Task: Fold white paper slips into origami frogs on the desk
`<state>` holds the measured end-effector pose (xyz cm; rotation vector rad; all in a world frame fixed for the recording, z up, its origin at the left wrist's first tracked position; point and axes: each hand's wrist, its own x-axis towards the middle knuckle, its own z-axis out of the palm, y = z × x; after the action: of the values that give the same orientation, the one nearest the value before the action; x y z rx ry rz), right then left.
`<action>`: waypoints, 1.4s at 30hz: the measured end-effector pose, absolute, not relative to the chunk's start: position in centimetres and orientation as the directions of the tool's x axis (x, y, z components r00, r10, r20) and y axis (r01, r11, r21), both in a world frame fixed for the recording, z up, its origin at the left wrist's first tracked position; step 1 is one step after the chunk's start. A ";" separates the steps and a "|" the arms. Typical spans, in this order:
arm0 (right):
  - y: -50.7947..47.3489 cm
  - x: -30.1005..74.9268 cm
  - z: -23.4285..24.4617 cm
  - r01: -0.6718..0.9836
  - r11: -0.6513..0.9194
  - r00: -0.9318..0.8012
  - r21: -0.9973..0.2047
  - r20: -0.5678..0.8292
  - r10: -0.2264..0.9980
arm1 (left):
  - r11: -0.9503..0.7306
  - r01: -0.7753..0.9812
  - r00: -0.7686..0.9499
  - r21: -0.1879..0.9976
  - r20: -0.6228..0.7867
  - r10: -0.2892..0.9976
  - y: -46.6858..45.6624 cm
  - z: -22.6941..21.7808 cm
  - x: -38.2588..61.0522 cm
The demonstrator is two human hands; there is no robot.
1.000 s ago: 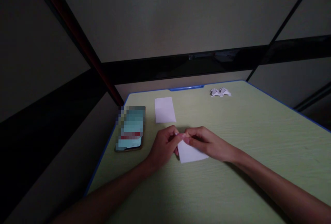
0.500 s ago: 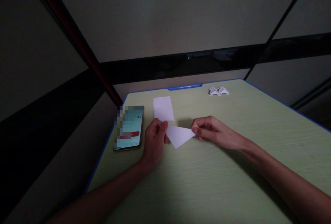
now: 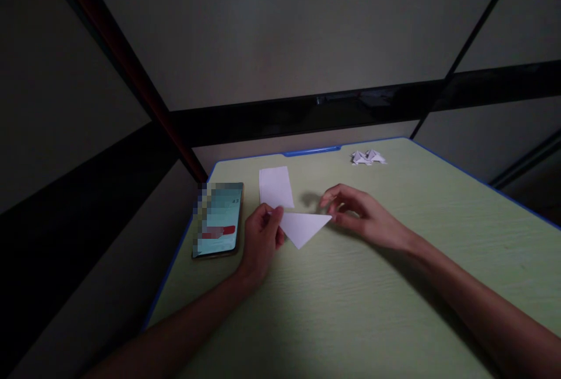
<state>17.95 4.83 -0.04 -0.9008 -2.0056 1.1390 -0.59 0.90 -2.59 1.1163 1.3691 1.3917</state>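
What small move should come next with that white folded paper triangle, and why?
Probably slide the right hand along the white folded paper triangle to flatten it: the left hand pinches one corner, and the right one is open beside the opposite tip.

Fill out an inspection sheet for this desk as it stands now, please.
Surface: pale green table with blue edging, dimly lit.
Job's things: folded white paper triangle between the two hands.
Clutter: white rectangular sheet; phone with lit screen; small folded paper figures at the far edge.
Hands: left hand pinches the triangle's left corner; right hand has loosely spread fingers at its right tip, grip unclear.
Cables: nothing seen.
Surroundings: dark frame bars and plain wall panels behind the table.
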 end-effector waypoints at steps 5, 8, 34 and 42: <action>3.7 16.8 -0.3 0.195 0.512 -0.655 -0.836 0.278 0.702 | -0.017 -0.011 -0.179 1.000 0.015 0.984 0.9 -2.5 -0.5; 3.5 16.3 -0.8 0.189 0.591 -0.584 -0.784 0.394 0.710 | -0.022 -0.009 -0.151 1.000 0.020 0.988 1.0 -2.4 -0.6; 3.6 15.7 -2.2 0.005 0.571 -0.712 -0.821 0.398 0.578 | 0.062 -0.049 -0.023 0.997 -0.063 0.998 0.7 -2.1 -0.6; 3.5 14.6 -2.0 0.014 0.262 -0.659 -0.965 0.188 0.728 | 0.028 -0.102 -0.004 0.994 -0.029 1.000 0.5 -1.9 0.0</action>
<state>14.65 3.52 -2.02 -0.6714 -1.9028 1.4445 -0.01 0.51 -1.92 1.1109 1.1511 1.2385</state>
